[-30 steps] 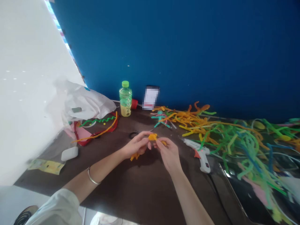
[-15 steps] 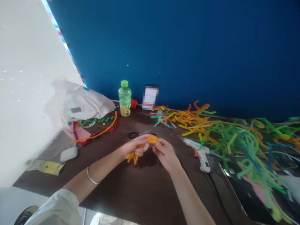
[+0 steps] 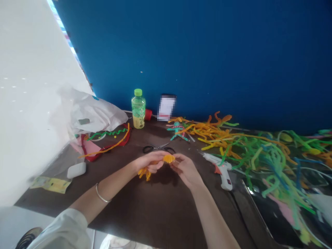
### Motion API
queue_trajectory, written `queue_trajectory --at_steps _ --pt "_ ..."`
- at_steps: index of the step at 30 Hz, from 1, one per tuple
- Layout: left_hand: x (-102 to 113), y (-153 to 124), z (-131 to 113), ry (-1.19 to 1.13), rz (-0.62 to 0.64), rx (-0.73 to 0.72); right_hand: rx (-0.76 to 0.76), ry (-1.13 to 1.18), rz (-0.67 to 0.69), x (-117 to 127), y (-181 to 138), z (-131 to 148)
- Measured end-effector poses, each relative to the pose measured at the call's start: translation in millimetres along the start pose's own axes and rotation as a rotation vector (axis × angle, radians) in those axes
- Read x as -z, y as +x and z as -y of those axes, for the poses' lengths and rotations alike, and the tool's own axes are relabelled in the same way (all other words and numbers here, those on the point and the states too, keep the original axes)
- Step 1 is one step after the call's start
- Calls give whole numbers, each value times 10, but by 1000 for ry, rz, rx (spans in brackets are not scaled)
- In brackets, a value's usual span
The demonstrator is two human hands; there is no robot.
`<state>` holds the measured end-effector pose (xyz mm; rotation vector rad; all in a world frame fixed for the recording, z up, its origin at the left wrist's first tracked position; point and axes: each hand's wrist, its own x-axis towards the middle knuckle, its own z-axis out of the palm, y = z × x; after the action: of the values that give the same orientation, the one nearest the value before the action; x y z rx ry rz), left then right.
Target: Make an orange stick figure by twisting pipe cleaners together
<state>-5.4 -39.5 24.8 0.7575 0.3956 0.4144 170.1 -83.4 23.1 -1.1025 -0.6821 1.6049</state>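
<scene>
The left hand [image 3: 150,163] and right hand [image 3: 187,169] pinch a fuzzy orange pipe cleaner [image 3: 168,158].

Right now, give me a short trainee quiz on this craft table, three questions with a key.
1. True or false: the left hand has a metal bangle on its wrist.
2. Multiple choice: what does the right hand pinch together with the left hand?
A) scissors
B) orange pipe cleaners
C) a plastic bottle
3. Fill in the blank: the white hot glue gun lies to the ____ of the right hand.

Key: 1 true; 2 B; 3 right.
</scene>
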Motion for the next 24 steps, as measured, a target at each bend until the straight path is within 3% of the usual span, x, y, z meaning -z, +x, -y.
queue_trajectory --at_steps 8,14,21,24 --pt "70 40 -3 281 -56 56 161 -344 -123 9 11 66" --pt "41 42 -20 416 -84 60 217 -487 -130 9 4 69" --pt "9 59 -13 453 -145 15 197 -393 -169 3 -4 68" --pt "43 95 40 451 -183 -69 199 -343 -174 -8 -6 71"
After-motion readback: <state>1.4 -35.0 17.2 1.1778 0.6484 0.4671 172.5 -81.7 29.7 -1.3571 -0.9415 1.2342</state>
